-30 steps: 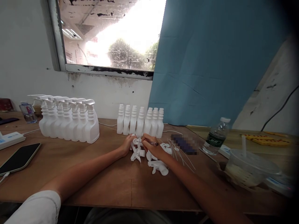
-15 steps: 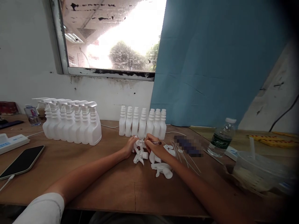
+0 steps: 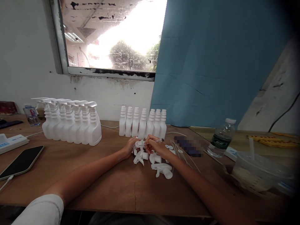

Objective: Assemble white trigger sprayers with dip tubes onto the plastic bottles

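Observation:
My left hand (image 3: 128, 148) is closed around a white trigger spray head (image 3: 137, 144), its round opening turned up towards me. In my right hand (image 3: 154, 146) is a slim tool with a thin shaft, like a small screwdriver (image 3: 160, 140), and its tip meets the held spray head's opening. Just below my hands, another spray head (image 3: 141, 157) lies on the table. More loose ones are nearby, one spray head (image 3: 155, 157) under my right wrist and one (image 3: 162, 170) closer to me. My right forearm partly hides others.
Several white bottles (image 3: 136, 122) stand behind my hands; capped spray bottles (image 3: 72, 125) line up at left. Thin dip tubes (image 3: 185, 154) lie right, near a water bottle (image 3: 220, 139) and a plastic cup (image 3: 255, 172). A phone (image 3: 22, 162) rests on the left.
The tool in my right hand has tilted, its handle end rising slightly. The held spray head's opening has turned more towards me.

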